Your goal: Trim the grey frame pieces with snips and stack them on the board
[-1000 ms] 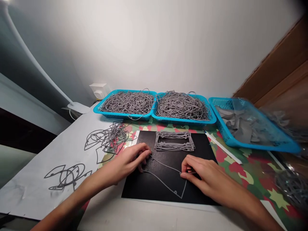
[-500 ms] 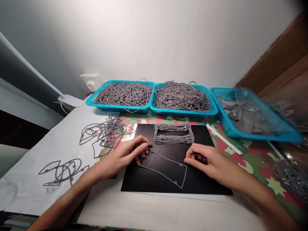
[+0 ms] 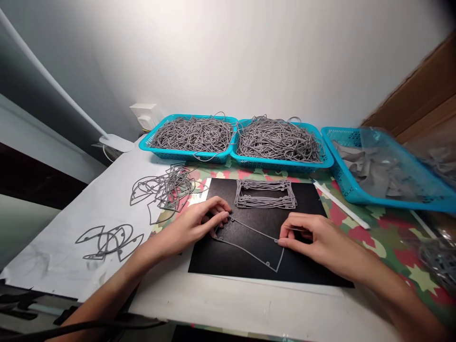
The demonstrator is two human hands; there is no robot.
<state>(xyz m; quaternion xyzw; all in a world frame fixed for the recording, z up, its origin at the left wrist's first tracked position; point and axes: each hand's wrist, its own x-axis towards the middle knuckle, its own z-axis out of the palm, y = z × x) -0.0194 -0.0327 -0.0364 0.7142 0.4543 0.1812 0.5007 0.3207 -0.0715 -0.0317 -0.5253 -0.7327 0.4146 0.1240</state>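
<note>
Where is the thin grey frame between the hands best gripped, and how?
Probably the corner at the right hand's fingertips, pinched from the right: the grey frame is thin, low over the black board, and that corner points outward.

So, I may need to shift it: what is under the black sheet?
A white sheet peeks out along the near edge and far left corner of the black sheet. Whatever else lies beneath is covered.

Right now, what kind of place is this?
Probably a little workshop corner: two blue baskets are heaped with thin grey loops, and a neat stack of loops lies on a black mat.
</note>
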